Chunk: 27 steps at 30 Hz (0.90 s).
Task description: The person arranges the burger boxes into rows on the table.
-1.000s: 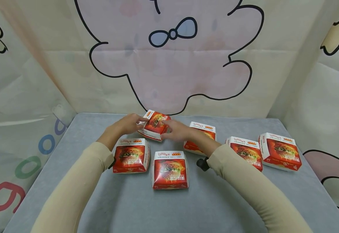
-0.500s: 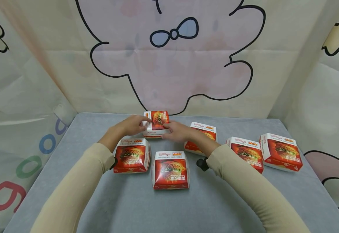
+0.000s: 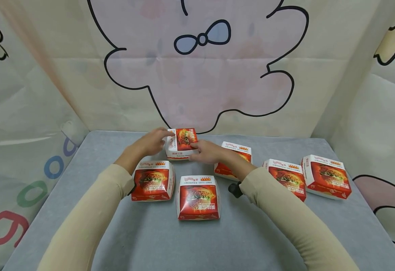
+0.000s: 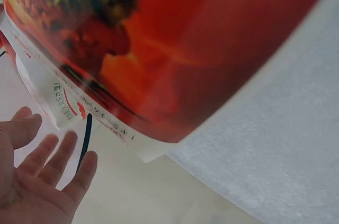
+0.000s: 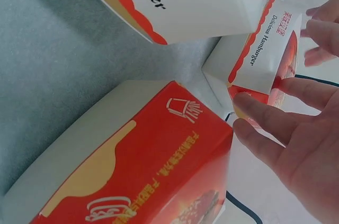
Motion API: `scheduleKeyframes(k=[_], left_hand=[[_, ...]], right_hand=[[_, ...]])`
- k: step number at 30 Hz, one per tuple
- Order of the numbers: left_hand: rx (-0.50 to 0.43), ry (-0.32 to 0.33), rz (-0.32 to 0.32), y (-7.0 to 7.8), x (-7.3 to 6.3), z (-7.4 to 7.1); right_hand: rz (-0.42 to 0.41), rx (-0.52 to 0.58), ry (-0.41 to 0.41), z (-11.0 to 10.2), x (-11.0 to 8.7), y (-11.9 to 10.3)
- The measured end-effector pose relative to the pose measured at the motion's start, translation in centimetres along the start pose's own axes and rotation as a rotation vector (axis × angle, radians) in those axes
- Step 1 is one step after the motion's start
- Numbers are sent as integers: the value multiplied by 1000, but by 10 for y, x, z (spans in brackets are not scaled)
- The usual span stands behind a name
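A red-and-white hamburger box (image 3: 186, 140) sits at the table's back edge, its burger picture facing up. Beside its left side is my left hand (image 3: 152, 142); the left wrist view shows the fingers (image 4: 79, 173) spread and bent a little, apart from the box. My right hand (image 3: 208, 152) touches the right side of the box. In the right wrist view its fingers (image 5: 267, 115) lie fairly straight against the box's corner and side. Nearer me stand two similar boxes, one on the left (image 3: 152, 182) and one in the middle (image 3: 199, 199).
Right of the hands stands another hamburger box (image 3: 224, 170), partly hidden by my right forearm. Two more, a nearer box (image 3: 287, 177) and a farther-right box (image 3: 329, 176), stand close together. A printed cloth wall (image 3: 238, 86) rises behind the grey table (image 3: 197, 244).
The far box has turned from a slant to sit square with the back edge. My left hand has drawn off its left side; the right hand stays at the right side.
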<state>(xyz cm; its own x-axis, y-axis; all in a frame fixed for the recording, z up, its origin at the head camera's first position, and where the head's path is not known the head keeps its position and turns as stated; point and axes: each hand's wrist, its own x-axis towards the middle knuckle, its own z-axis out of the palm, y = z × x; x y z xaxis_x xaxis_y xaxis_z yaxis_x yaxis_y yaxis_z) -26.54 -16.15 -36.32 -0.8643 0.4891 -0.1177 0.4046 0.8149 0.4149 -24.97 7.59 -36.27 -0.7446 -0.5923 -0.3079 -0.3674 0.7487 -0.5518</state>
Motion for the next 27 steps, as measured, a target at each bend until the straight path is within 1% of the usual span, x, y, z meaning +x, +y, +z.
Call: scheduleKeyframes(k=[4,7,13,20,22,27], left_hand=[[7,-12,-62,-2,1,-1],[13,-28,-79,-2,3,-2],[28,-54,-54,-3,6,-1],[-4,-43,-33,-4,5,0],[-10,-39,-16,-5,5,1],[-37,-52,0,-6,7,2]], right_hand=[[12,-4,-7,0,-1,1],[25,-9,-6,0,-1,1],[34,4,0,-1,-1,3],[50,-19,21,0,1,4],[49,-28,28,1,2,5],[66,-62,30,2,1,6]])
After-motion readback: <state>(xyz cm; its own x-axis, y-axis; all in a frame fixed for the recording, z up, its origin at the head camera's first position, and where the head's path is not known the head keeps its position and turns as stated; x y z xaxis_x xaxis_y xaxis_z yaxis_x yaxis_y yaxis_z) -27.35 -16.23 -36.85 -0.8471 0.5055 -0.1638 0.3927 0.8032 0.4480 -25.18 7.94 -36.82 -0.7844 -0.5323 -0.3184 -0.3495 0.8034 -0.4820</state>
